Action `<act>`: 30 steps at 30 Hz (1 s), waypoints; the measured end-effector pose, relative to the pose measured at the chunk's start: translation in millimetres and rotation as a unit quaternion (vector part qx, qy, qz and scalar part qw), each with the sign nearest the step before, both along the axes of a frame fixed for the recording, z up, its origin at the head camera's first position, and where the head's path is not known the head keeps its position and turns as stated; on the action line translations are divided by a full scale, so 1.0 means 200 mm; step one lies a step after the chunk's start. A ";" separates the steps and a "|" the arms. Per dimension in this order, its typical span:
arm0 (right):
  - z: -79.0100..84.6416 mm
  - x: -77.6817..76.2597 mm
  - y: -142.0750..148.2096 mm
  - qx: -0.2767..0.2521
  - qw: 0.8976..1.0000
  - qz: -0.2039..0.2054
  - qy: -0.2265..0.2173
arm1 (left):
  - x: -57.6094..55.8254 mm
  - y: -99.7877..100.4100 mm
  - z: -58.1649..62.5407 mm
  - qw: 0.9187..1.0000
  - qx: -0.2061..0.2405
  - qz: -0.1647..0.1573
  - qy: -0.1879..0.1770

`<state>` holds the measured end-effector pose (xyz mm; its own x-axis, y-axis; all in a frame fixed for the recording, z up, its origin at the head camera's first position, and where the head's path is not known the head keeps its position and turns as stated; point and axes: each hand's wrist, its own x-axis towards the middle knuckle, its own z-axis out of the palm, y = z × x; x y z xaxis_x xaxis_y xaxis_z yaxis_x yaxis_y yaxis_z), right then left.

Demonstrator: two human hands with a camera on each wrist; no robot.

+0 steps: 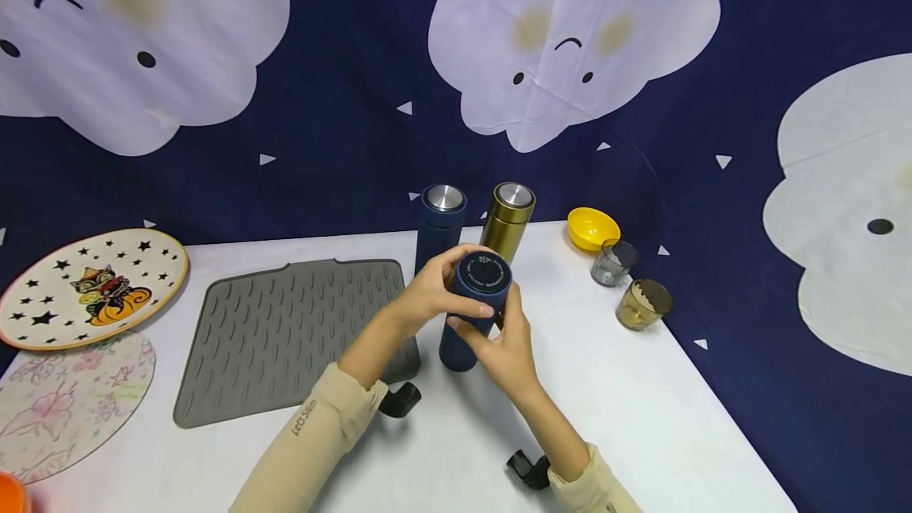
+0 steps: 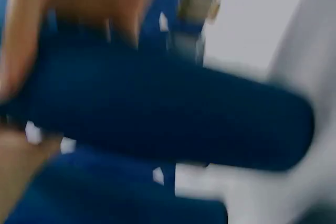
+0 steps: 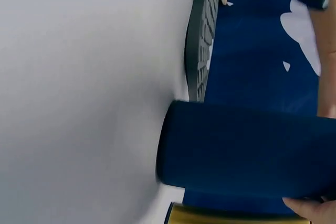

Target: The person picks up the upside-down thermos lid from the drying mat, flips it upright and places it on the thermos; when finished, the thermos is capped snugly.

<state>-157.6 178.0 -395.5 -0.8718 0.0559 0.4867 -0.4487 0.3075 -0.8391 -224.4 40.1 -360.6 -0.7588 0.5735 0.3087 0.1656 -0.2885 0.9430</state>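
Observation:
In the head view a dark blue thermos flask (image 1: 465,339) stands out in front of two others, a printed black disc facing up at its top. My left hand (image 1: 435,291) curls round its upper part, thumb across the near side. Lower on the right, my right hand (image 1: 507,343) grips the same flask with fingers behind and thumb in front. The flask's body (image 2: 173,103) spans the blurred left wrist view. In the right wrist view its lower end (image 3: 210,148) shows close over the white tabletop. Just behind are another blue flask (image 1: 436,232) and a gold flask (image 1: 507,222), both with silver lids.
A grey ridged drying mat (image 1: 285,339) lies to the left. Beyond it are an owl-patterned plate (image 1: 43,283) and a round floral mat (image 1: 85,410). At the right edge sit a yellow bowl (image 1: 593,229), a grey glass (image 1: 613,264) and an amber glass (image 1: 643,305).

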 end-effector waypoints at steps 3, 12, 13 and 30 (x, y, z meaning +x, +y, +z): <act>0.00 0.00 -0.01 0.012 1.000 -0.002 0.002 | -0.01 -0.05 -0.01 0.998 0.019 -0.056 -0.021; 0.00 0.01 0.00 0.020 1.000 -0.016 0.015 | 0.08 0.09 0.02 0.969 -0.096 0.185 0.134; -0.01 0.01 0.00 0.021 1.000 -0.006 0.020 | 0.05 0.06 0.02 0.980 -0.078 0.127 0.128; 0.01 0.06 -0.04 0.101 0.991 0.070 0.045 | -0.16 -0.18 0.05 0.938 -0.036 -0.310 0.152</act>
<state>-145.2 170.4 -394.1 -0.8168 -0.1681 0.5519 -0.5688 0.3945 -0.7217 -255.6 5.0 -350.0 -0.1558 0.9030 0.4004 0.2502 -0.3560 0.9004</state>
